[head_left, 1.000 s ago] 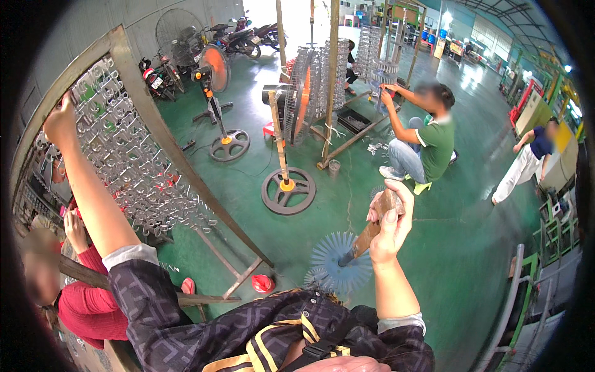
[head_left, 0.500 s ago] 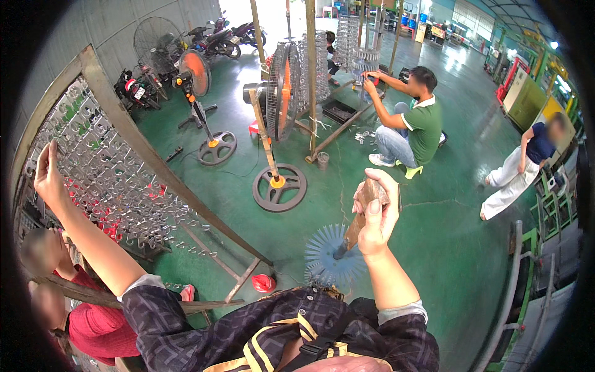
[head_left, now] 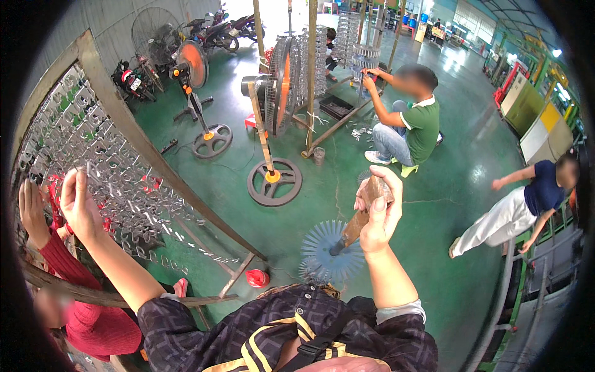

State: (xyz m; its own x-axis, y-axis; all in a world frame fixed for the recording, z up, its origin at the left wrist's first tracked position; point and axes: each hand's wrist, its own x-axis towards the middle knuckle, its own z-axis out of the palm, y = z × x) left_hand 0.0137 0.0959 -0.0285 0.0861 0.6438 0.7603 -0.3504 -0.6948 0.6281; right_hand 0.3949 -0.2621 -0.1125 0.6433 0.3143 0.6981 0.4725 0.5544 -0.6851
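Note:
My left hand (head_left: 83, 209) is raised at the left, thumb and fingers pinched together against a hanging sheet of small curved metal pieces (head_left: 118, 180). What sits between the fingertips is too small to make out. The pieces hang in rows within a tall wooden frame (head_left: 155, 158). My right hand (head_left: 383, 217) is closed around a brown, worn-looking handle (head_left: 356, 228). Below this handle a dark shaft runs to a blue round rack (head_left: 328, 253) with flat fins spread like a wheel. More finned tiers show partly under it.
A co-worker's hand (head_left: 34, 214) in a red sleeve is raised beside my left hand. Two standing fans (head_left: 274, 186) (head_left: 212, 141) stand ahead. A person in a green shirt (head_left: 423, 133) crouches beyond. At the right another person (head_left: 539, 192) walks by machinery. A red bucket (head_left: 257, 278) sits near the frame's foot.
My left hand has come down and to the right along the hanging pieces. The red-sleeved co-worker's hand has risen. The person at the right has changed stride. My right hand keeps its grip.

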